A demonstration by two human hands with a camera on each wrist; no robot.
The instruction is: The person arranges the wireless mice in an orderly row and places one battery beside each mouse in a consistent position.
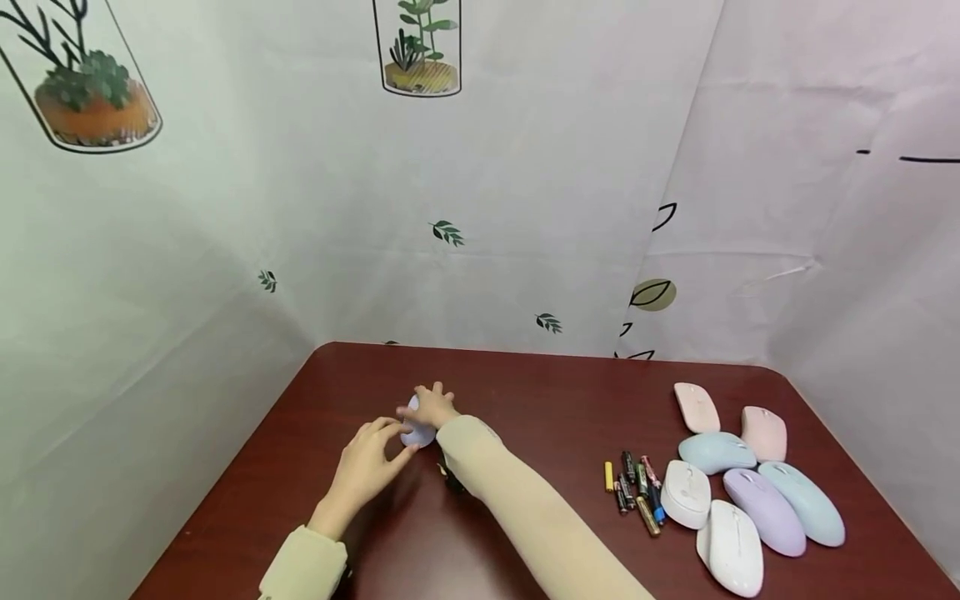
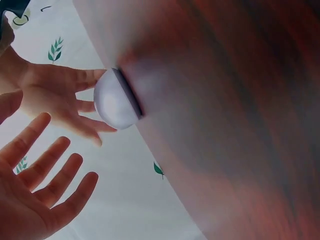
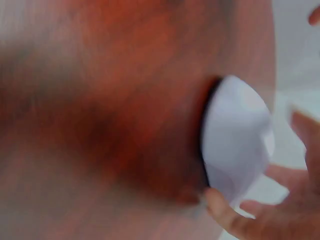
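Observation:
A pale lavender computer mouse lies on the dark red-brown table, left of its middle and toward the back. In the left wrist view the mouse shows its domed side and dark underside edge. My right hand reaches over its far side with the fingers spread. A fingertip is right at the base of the mouse in the blurred right wrist view. My left hand is at the near left side, fingers loosely extended, with thumb and index fingertips close to the mouse. Neither hand grips it.
At the table's right side several computer mice in white, purple, blue and pink lie close together. Left of them is a small group of short crayon-like sticks. A printed cloth hangs behind the table.

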